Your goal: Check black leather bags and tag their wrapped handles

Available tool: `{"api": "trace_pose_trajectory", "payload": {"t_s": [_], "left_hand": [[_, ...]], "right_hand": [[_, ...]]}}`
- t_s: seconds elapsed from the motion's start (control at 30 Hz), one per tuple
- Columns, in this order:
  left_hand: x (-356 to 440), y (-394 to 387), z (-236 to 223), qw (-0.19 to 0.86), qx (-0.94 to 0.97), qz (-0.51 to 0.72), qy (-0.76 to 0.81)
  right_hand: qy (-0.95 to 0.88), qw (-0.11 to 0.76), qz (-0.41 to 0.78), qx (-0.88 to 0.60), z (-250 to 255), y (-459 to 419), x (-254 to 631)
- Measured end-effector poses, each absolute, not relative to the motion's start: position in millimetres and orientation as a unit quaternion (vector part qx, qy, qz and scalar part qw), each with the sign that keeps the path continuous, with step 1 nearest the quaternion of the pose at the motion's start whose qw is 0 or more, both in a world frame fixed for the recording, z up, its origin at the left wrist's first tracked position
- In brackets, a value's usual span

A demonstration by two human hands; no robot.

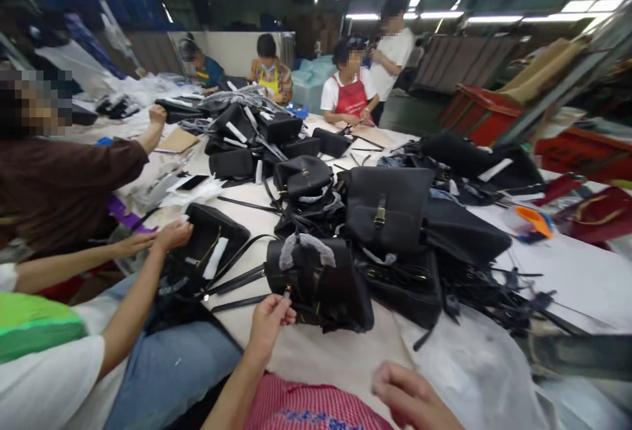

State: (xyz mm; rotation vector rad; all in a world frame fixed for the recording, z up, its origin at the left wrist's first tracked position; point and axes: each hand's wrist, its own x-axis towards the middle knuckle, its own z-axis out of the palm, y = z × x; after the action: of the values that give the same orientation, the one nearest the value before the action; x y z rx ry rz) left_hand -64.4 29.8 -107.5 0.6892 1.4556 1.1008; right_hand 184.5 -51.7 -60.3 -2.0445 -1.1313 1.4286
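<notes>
My left hand is closed in a pinch on a small metal zipper pull at the lower left corner of a black bag lying on the table. A grey wad of wrapping sticks out of the bag's top. My right hand hovers low at the bottom edge, blurred, with fingers curled and nothing visible in them; it sits over a clear plastic sheet. A red striped apron covers my lap.
A heap of black bags and loose straps fills the middle of the white table. A person on my left handles another black bag. Several more people work at the far side. Red crates stand at right.
</notes>
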Motion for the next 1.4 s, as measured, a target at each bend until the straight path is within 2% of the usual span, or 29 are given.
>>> {"api": "trace_pose_trajectory", "payload": {"t_s": [0.1,0.13,0.33,0.47,0.63,0.93,1.07,1.2,1.4], "left_hand": [[-64,20,-110,0.561,0.296,0.465,0.618],[-63,17,-110,0.561,0.297,0.465,0.617],[-59,9,-109,0.578,0.287,0.465,0.607],[-55,8,-107,0.569,0.285,0.468,0.613],[-49,7,-106,0.552,0.298,0.467,0.623],[-49,2,-91,0.492,0.345,0.459,0.654],[-49,1,-88,0.419,0.392,0.426,0.700],[-48,1,-92,0.412,0.419,0.401,0.703],[-51,-3,-106,0.334,0.513,0.357,0.705]], "right_hand": [[-0.463,0.189,0.709,-0.497,-33,-7,119],[-0.480,0.182,0.731,-0.451,-27,8,100],[-0.596,0.186,0.603,-0.497,-44,61,61],[-0.631,0.173,0.501,-0.567,-64,61,67],[-0.644,0.148,0.414,-0.626,-64,57,64],[-0.649,0.132,0.414,-0.625,-63,63,62],[-0.655,0.155,0.459,-0.579,-68,64,64],[-0.657,0.173,0.511,-0.527,-77,67,69],[-0.662,0.158,0.476,-0.557,-81,67,71]]}}
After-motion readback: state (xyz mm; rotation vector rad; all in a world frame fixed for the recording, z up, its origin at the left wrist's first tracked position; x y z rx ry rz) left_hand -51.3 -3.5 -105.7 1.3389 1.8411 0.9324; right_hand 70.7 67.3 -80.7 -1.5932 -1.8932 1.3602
